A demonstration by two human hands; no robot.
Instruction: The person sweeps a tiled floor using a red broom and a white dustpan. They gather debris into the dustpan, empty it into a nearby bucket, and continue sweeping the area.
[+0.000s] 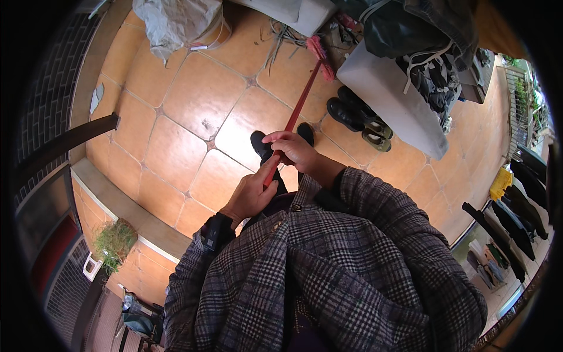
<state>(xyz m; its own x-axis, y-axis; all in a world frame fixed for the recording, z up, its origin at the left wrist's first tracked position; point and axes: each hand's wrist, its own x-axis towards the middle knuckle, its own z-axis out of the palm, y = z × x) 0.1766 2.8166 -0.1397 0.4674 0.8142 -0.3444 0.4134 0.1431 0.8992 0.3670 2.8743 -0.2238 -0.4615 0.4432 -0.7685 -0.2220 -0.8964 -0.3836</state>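
A long red handle (300,108) slants up from my hands across the tiled floor (211,88) to a bundle of pink-red fibres (322,59), which looks like a broom or mop head. My left hand (253,190) wraps the near end of the handle, its index finger lying along it. Just above, my right hand (294,148) grips the handle with curled fingers. Both hands are close together in front of my waist. The fibre head rests by dry, narrow leaf-like strips (281,39) on the floor.
Dark shoes (345,113) and green shoes (377,136) stand beside a white foam box (391,97) holding dark items. A bucket (217,33) partly covered by a pale plastic sheet (176,26) stands at the upper left. A low ledge (127,213) and a grassy plant (115,242) lie at the left.
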